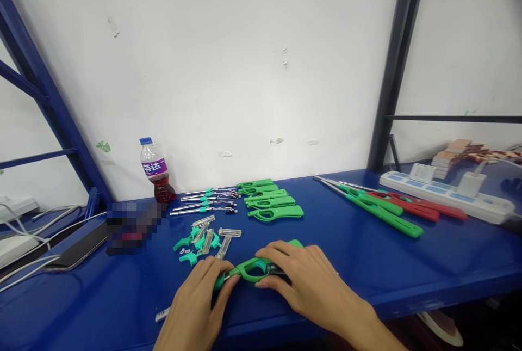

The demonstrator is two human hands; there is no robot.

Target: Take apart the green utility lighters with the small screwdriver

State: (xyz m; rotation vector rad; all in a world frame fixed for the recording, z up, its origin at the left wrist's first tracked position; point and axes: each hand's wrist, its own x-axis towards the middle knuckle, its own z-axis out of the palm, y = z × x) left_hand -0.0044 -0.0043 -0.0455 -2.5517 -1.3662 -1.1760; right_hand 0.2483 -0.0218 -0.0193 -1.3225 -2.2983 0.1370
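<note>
Near the front of the table, my right hand (305, 280) is closed around the green body of a gas lighter (247, 270), its trigger loop showing and its rear end partly hidden under my fingers. A dark part shows inside the body beside my fingertips. My left hand (202, 299) pinches a small tool with a dark green handle (219, 282). The tool's short metal shaft meets the lighter's front end; my fingers hide much of the tool. Just beyond lie clear fuel tanks (207, 242) and teal triggers (188, 258), several of each, in a loose pile.
Several green lighter bodies (281, 212) and metal lighter tubes with wires (199, 209) lie in rows. Green and red long lighters (383, 215) rest at right by a white power strip (448, 193). A drink bottle (157, 171) and a phone (77, 245) are at left.
</note>
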